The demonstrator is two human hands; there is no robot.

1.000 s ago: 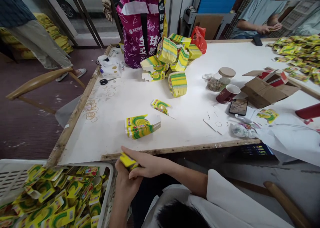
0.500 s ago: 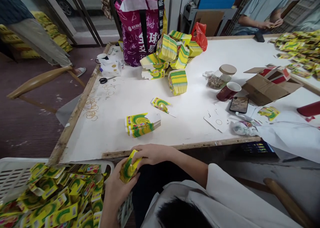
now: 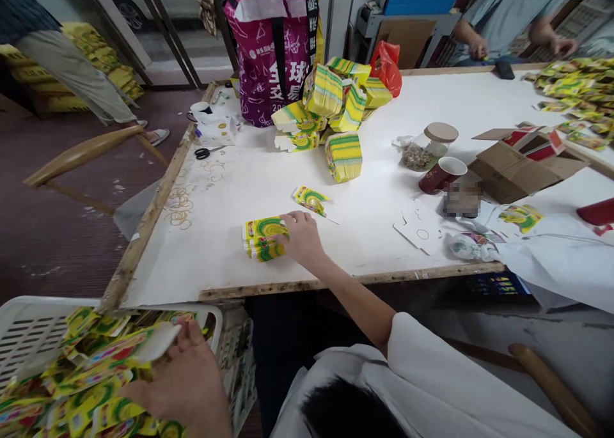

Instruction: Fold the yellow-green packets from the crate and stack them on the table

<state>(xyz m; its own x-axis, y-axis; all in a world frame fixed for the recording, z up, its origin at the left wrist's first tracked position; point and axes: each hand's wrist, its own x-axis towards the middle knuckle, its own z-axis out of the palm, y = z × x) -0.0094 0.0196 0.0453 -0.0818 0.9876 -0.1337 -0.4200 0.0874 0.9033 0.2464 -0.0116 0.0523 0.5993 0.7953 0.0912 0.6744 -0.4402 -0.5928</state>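
At the lower left, my left hand (image 3: 180, 377) is over the white basket (image 3: 211, 316) of yellow-green cartons, fingers spread apart. A carton (image 3: 156, 342) with a white flap lies beside its fingertips, slightly blurred. On the white table (image 3: 364, 233), my right hand (image 3: 302, 236) rests its fingers on the right end of a small stack of flat yellow-green cartons (image 3: 261, 238); the fingers are bent against the stack's end. Just behind this hand lies a single flat carton (image 3: 311, 199).
Bundled cartons (image 3: 343, 156) stand by a purple bag (image 3: 261, 54) at the back. Scissors (image 3: 204, 152) and rubber bands (image 3: 178, 208) lie left. A jar (image 3: 439, 140), red mug (image 3: 441, 174) and cardboard box (image 3: 518, 166) stand right. Another person's hands (image 3: 477, 46) show behind.
My hands have parted. The left moved down over the basket and no longer holds the carton; the right moved up onto the stack on the table. The view shifted slightly.
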